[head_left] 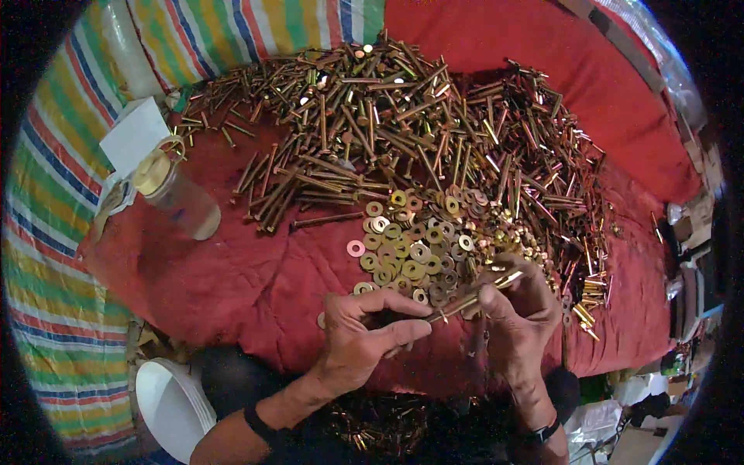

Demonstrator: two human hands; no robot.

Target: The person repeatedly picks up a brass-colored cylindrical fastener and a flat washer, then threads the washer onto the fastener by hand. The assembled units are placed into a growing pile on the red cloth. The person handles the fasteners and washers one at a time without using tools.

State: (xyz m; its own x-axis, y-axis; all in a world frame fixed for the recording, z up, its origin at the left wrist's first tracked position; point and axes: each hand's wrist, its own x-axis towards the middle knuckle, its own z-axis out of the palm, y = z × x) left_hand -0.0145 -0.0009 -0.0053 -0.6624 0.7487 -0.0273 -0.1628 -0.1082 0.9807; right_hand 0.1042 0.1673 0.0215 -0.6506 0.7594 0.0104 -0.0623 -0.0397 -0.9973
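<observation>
Above the near side of the red cloth, my two hands meet at one long brass-coloured bolt. My left hand is closed, thumb and forefinger pinching the bolt's left end, where a small washer-like piece seems to sit. My right hand is closed around the other end, its thumb on the shank; whether a second piece lies in these fingers I cannot tell. Just beyond the hands lies a heap of flat washers, with small golden nut-like pieces to its right.
A large pile of long bolts covers the back of the red cloth. A lidded clear jar leans at the left, near a white box. White stacked tubs stand lower left. More metal pieces lie below my hands.
</observation>
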